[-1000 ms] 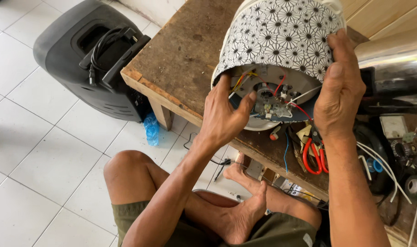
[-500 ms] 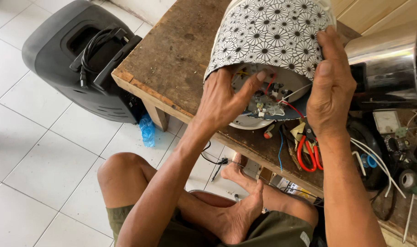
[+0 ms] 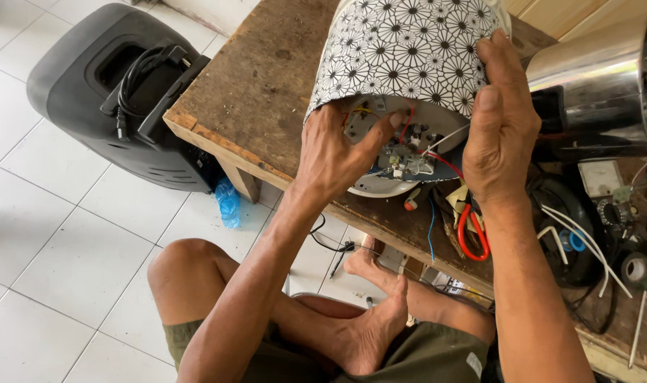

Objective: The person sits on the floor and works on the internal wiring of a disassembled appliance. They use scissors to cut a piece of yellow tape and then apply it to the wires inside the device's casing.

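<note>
From the head camera, the left hand (image 3: 338, 152) reaches up from below with the wrist bent back, its fingers spread and pressed into the open underside of the patterned cooker body (image 3: 408, 53), thumb stretched toward the wiring inside; it is braced against the base rather than closed around anything. The right hand (image 3: 501, 135) stands upright with fingers straight and together, palm flat against the cooker's right wall, steadying it without curling round it. The cooker lies tilted on its side between the two hands, on the wooden table (image 3: 260, 92), its open base facing the person. One cooker body is in hand; one shiny steel pot (image 3: 593, 85) lies just right of the right hand, and one black speaker box (image 3: 96, 99) stands on the floor well left of the left hand. Below the right wrist lie red-handled pliers (image 3: 472, 234) among loose wires. The table's near edge runs just under the left hand; beyond it, toward the speaker, is bare tiled floor (image 3: 61, 241).
</note>
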